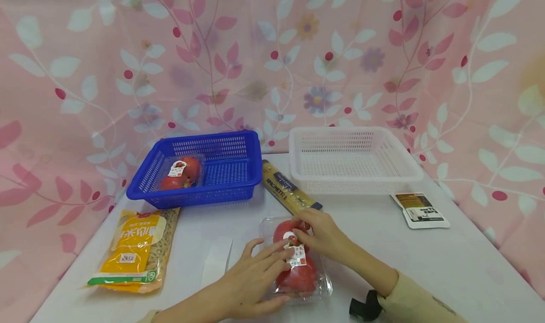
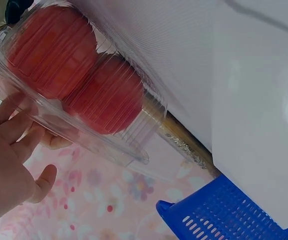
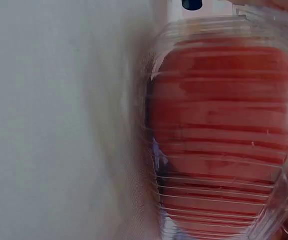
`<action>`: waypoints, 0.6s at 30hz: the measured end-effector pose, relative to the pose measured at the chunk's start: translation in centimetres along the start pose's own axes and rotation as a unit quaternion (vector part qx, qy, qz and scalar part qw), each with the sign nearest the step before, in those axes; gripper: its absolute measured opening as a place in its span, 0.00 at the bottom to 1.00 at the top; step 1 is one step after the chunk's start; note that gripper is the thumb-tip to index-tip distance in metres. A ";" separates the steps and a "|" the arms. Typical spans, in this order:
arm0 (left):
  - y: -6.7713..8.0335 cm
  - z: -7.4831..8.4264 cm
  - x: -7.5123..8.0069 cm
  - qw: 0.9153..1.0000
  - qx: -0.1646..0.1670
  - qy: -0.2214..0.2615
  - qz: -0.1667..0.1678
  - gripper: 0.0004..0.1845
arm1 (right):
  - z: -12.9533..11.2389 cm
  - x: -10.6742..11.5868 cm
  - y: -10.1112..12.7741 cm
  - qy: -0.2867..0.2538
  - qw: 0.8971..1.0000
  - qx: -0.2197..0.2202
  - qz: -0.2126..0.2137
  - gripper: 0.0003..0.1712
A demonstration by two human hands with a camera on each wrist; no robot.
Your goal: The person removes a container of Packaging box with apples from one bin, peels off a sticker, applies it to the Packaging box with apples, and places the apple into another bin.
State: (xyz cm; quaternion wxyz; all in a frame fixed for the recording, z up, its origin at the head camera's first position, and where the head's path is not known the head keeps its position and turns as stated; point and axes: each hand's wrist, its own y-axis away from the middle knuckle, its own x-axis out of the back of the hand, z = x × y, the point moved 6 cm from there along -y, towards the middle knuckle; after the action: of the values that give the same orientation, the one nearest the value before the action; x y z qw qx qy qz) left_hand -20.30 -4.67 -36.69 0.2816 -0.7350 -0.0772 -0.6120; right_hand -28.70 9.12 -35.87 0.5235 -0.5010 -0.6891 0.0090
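A clear plastic box of tomatoes [image 1: 298, 278] lies on the table in front of me, with a white label [image 1: 300, 257] on its lid. My left hand [image 1: 251, 283] reaches over its left side, fingers extended and fingertips touching the label. From the right, my right hand [image 1: 325, 235] rests on the far part of the lid, thumb and forefinger apart beside the label's top. In the left wrist view the box [image 2: 104, 95] shows side-on, the left hand [image 2: 14, 155] at its lid edge. The right wrist view shows mostly the box's ribbed side [image 3: 223, 125].
A blue basket [image 1: 221, 195] at the back left holds another tomato box [image 1: 191, 169]. A white basket [image 1: 357, 186] stands back right. Around them lie a spaghetti pack [image 1: 285, 188], a yellow food bag [image 1: 132, 252], a small pouch [image 1: 421, 212] and a white strip [image 1: 216, 261].
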 end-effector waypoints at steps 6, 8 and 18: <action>-0.4 0.1 -0.4 1.000 0.003 0.007 0.000 0.25 | 0.3 -0.6 -0.4 0.008 1.000 0.023 0.007 0.09; -0.6 0.2 -0.5 1.000 0.004 0.003 0.004 0.27 | 0.2 -0.7 -0.4 0.030 0.999 0.038 0.013 0.08; -0.7 0.6 -1.3 0.999 -0.006 -0.045 0.005 0.36 | 0.0 -1.1 0.0 0.087 0.992 0.090 0.032 0.12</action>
State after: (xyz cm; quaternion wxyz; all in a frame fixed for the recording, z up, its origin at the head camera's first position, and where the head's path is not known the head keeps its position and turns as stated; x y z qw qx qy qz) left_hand -20.41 -3.52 -37.72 0.2764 -0.7635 -0.0828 -0.5777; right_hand -28.75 8.40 -36.68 0.6238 -0.4726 -0.6209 0.0446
